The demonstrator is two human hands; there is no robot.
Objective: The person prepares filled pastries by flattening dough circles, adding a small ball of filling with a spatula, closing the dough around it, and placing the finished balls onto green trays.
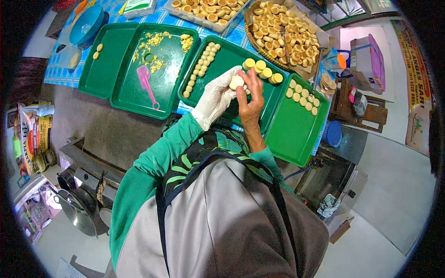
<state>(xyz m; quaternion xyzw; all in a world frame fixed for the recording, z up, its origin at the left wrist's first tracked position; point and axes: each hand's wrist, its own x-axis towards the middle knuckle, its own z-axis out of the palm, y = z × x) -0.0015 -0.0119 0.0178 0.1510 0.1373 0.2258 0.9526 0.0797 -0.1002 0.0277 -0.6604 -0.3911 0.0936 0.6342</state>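
In front of me, over a green tray, my two hands meet around a pale dough ball. My left hand, in a white glove, is closed around it from the left. My bare right hand presses on it from the right with thumb and fingertips. Small dough balls lie in rows along the left side of this tray. Behind my right fingers stand short stacks of yellow discs. Part of the tray is hidden by my hands.
A green tray at left holds yellow crumbs and a pink scraper; another bears two pieces. Pale discs sit on the right tray. Browned cakes fill a round basket behind.
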